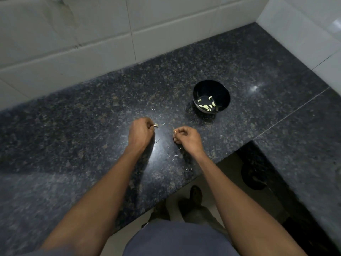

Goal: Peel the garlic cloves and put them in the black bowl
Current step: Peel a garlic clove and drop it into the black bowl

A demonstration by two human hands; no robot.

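On the dark granite counter a black bowl stands to the right of centre, with several peeled pale garlic cloves at its bottom. My left hand is curled over the counter and pinches a small garlic piece at its fingertips. About a hand's width to the right, my right hand is curled too, its fingertips closed on something small that I cannot make out. The two hands are apart. The bowl is beyond and right of my right hand.
Small flakes of garlic skin lie scattered on the counter around and between the hands. A white tiled wall runs behind the counter and on the right. The counter's front edge steps in at lower right above the floor.
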